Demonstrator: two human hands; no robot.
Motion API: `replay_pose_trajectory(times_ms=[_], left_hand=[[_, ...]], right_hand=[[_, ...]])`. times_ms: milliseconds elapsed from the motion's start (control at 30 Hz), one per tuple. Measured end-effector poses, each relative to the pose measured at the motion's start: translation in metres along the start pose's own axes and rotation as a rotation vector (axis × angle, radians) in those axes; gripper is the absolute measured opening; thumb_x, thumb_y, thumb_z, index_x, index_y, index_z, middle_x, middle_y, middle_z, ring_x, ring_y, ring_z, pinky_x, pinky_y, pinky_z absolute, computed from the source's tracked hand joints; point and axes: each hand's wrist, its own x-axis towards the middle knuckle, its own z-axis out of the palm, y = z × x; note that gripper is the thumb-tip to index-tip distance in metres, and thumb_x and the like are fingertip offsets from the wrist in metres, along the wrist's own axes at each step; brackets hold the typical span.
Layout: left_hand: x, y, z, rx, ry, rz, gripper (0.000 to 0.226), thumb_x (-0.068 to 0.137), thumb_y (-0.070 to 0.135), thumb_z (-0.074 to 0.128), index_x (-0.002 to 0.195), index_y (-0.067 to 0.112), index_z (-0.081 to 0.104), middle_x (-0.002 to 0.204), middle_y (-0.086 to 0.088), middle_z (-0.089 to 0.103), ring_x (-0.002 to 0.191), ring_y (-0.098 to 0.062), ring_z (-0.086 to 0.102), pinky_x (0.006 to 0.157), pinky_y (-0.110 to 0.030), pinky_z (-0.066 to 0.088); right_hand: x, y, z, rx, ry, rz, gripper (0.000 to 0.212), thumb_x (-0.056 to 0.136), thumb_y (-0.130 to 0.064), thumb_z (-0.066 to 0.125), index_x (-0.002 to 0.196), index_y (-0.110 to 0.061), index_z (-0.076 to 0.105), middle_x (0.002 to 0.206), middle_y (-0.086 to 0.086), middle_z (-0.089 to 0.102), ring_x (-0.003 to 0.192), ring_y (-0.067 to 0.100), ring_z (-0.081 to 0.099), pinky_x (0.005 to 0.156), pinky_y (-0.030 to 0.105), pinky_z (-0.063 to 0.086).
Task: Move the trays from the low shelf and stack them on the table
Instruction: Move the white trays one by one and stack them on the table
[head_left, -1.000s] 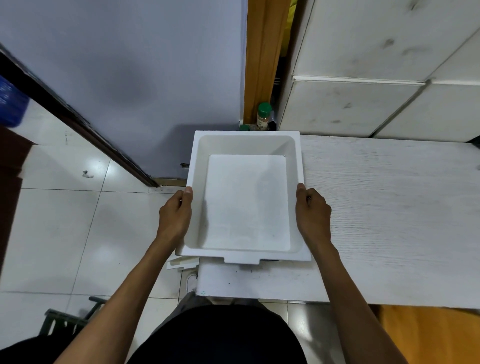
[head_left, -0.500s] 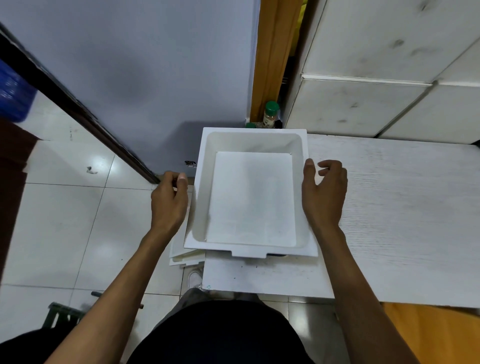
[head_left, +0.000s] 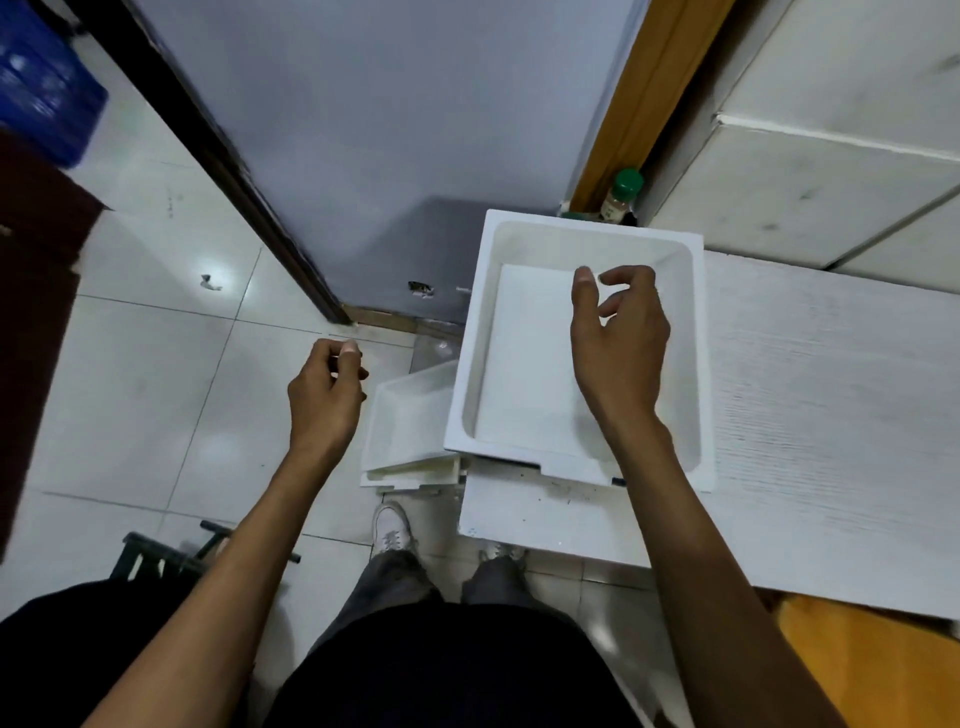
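- Head view: a white tray (head_left: 519, 364) sits on the left end of the white table (head_left: 831, 415), its left rim hanging a little past the table's edge.
- The right hand (head_left: 618, 338) hovers above that tray, fingers loosely curled and parted, gripping nothing.
- The left hand (head_left: 324, 395) hangs over the tiled floor (head_left: 145, 374) to the left of the table, fingers curled in with the thumb against them, empty as far as I can see.
- Lower down, just left of the table, more white trays (head_left: 410, 431) lie stacked; what they rest on is hidden.
- A green-capped bottle (head_left: 621, 195) stands behind the table's far corner, by the wooden door frame (head_left: 623, 104).
- Both shoes show beneath the table's near edge.
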Motion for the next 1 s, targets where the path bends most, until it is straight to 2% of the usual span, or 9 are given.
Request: replay_pose_trajectory(times_ms=[100,233,333,467,533,600,667,833,1000], left_hand=[[0.007,-0.019,-0.015,-0.015,-0.017,-0.057,0.035,0.104,0.037,0.039,0.107,0.009,0.059,0.096,-0.007,0.066,0.079,-0.019,0.063,0.061,-0.022,0.045],[0.019,-0.045,-0.034,-0.020,-0.034,-0.096,0.034,0.104,0.037,0.039,0.106,0.010,0.060,0.094,-0.005,0.067,0.076,-0.018,0.063,0.060,-0.022,0.045],[0.032,-0.066,-0.045,-0.016,-0.048,-0.133,0.035,0.103,0.037,0.039,0.105,0.009,0.061,0.093,-0.005,0.067,0.074,-0.019,0.063,0.060,-0.022,0.044],[0.051,-0.090,-0.053,-0.015,-0.077,-0.168,0.035,0.103,0.038,0.040,0.104,0.010,0.061,0.090,-0.003,0.068,0.066,-0.016,0.062,0.066,-0.030,0.049],[0.061,-0.104,-0.055,-0.016,-0.089,-0.173,0.035,0.103,0.038,0.040,0.102,0.011,0.062,0.089,-0.001,0.068,0.065,-0.016,0.062,0.068,-0.033,0.049],[0.071,-0.117,-0.055,-0.026,-0.093,-0.187,0.034,0.103,0.038,0.040,0.101,0.011,0.062,0.087,-0.001,0.067,0.064,-0.016,0.061,0.069,-0.034,0.049],[0.080,-0.134,-0.051,-0.034,-0.097,-0.217,0.033,0.103,0.037,0.040,0.099,0.012,0.061,0.085,0.001,0.066,0.063,-0.016,0.061,0.067,-0.033,0.049],[0.098,-0.176,-0.037,-0.046,-0.137,-0.277,0.032,0.102,0.037,0.042,0.098,0.012,0.062,0.085,0.001,0.066,0.062,-0.015,0.060,0.065,-0.030,0.048],[0.122,-0.228,-0.019,-0.035,-0.144,-0.325,0.029,0.102,0.035,0.043,0.098,0.013,0.062,0.084,0.002,0.066,0.060,-0.010,0.060,0.060,-0.028,0.047]], right_hand=[[-0.007,-0.023,0.023,0.009,-0.007,-0.018,0.037,0.094,-0.053,0.046,0.111,-0.021,0.052,0.085,0.001,0.063,0.083,0.013,0.061,0.060,0.014,0.038],[-0.017,-0.053,0.062,0.010,-0.025,-0.056,0.034,0.094,-0.049,0.049,0.109,-0.018,0.054,0.080,-0.001,0.063,0.075,0.008,0.060,0.057,0.003,0.037],[-0.031,-0.066,0.096,0.010,-0.094,-0.062,0.032,0.096,-0.044,0.051,0.111,-0.016,0.056,0.080,-0.005,0.061,0.072,0.003,0.058,0.058,0.000,0.038],[-0.048,-0.070,0.141,-0.007,-0.153,-0.051,0.021,0.097,-0.041,0.050,0.104,-0.020,0.055,0.073,-0.010,0.059,0.071,0.005,0.060,0.068,0.017,0.049],[-0.055,-0.069,0.162,-0.020,-0.147,-0.062,0.020,0.098,-0.039,0.051,0.100,-0.019,0.056,0.068,-0.012,0.057,0.067,0.004,0.059,0.064,0.019,0.049],[-0.061,-0.064,0.180,-0.013,-0.142,-0.069,0.021,0.098,-0.035,0.052,0.097,-0.016,0.058,0.061,-0.012,0.053,0.058,0.001,0.053,0.056,0.015,0.040],[-0.066,-0.053,0.201,0.003,-0.154,-0.049,0.020,0.097,-0.034,0.052,0.094,-0.015,0.058,0.058,-0.010,0.051,0.055,0.001,0.050,0.055,0.017,0.037],[-0.072,-0.015,0.252,-0.048,-0.204,0.054,0.022,0.096,-0.034,0.050,0.093,-0.014,0.058,0.063,-0.011,0.050,0.061,0.006,0.051,0.061,0.026,0.044],[-0.067,0.038,0.292,-0.073,-0.188,0.183,0.020,0.097,-0.034,0.050,0.096,-0.016,0.058,0.068,-0.012,0.057,0.063,0.002,0.055,0.063,0.025,0.045]])
